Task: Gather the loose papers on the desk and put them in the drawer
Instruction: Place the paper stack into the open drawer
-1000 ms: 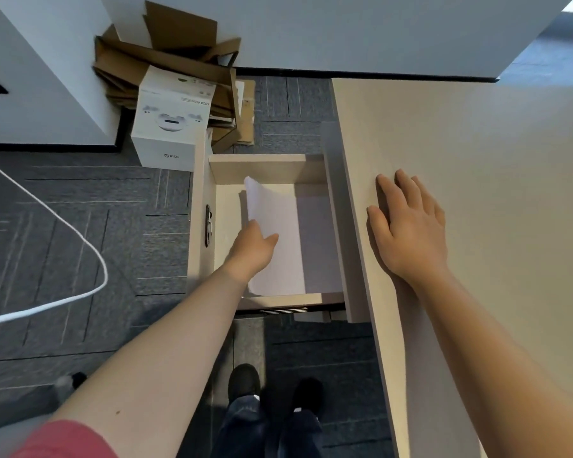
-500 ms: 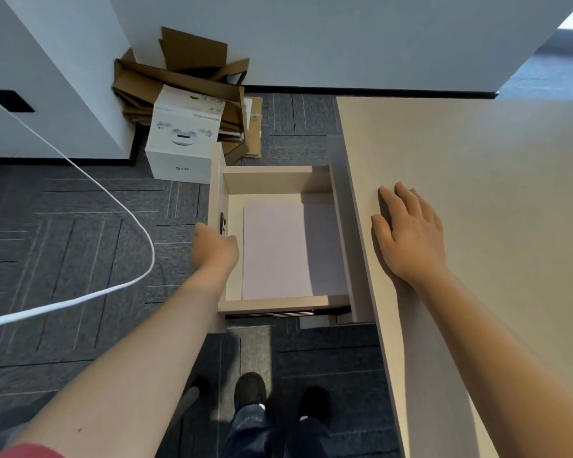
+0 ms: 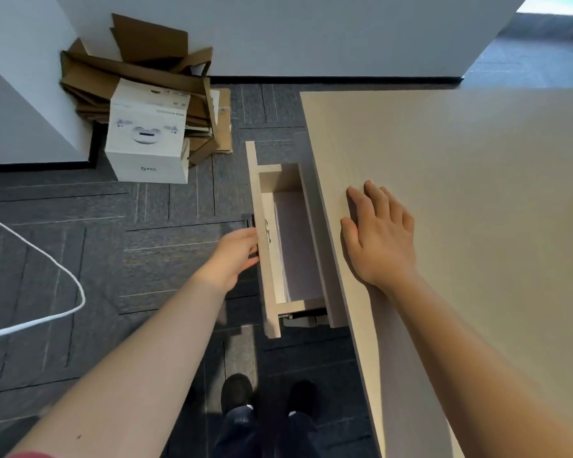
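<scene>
Half a second back the drawer [image 3: 272,246] stood much farther out from under the bench [image 3: 460,193] with the whole sheet showing; now only a narrow slot of it shows, and the left hand [image 3: 235,256] has shifted from the drawer's near corner to its front panel. At far left a white cable [image 3: 47,259] loops across the grey carpet floor [image 3: 80,219]. Beyond it, against the wall, a white product box [image 3: 146,133] stands in front of a heap of flattened brown cardboard [image 3: 139,67]. The left hand lies against the outer face of the drawer front beside the dark handle [image 3: 249,223], fingers loosely bent; whether they grip the handle cannot be told. Inside the drawer the papers [image 3: 293,246] lie flat on the bottom, pale and partly shaded. The right hand [image 3: 381,239] rests palm down and spread open on the bench top near its left edge, holding nothing. Low in the middle, two dark shoes [image 3: 237,391] stand on the carpet just beside the bench edge.
</scene>
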Demonstrator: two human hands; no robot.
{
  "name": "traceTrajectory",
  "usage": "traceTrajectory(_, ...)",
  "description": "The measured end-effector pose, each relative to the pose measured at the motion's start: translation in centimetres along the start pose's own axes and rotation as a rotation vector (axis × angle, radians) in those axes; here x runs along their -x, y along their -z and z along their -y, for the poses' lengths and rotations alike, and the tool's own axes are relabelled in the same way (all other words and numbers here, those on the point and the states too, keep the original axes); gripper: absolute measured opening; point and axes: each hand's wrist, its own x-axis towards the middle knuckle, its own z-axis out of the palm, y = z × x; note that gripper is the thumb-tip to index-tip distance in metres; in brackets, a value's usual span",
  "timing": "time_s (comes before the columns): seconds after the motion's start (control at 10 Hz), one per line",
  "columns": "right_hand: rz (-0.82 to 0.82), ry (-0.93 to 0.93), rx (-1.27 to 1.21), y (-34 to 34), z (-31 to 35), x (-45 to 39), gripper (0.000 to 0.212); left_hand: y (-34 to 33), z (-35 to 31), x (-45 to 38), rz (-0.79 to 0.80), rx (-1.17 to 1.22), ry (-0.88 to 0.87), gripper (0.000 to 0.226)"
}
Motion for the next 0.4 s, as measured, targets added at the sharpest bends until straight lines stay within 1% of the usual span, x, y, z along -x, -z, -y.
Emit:
traceTrajectory(0.2,-0.010,0.007,-0.006,-0.1,0.0,0.0,0.057,-3.1,-0.1,-0.7,0.161,0.056,0.053,0.040)
traceTrajectory(0.3,-0.013,0.007,-0.020,-0.1,-0.1,-0.1,0.058,-4.3,0.0,-1.3,0.212,0.100,0.080,0.042)
traceTrajectory(0.4,-0.027,0.003,-0.021,-0.1,-0.1,-0.2,0.058,-5.4,0.2,-1.3,0.209,0.139,0.095,0.039)
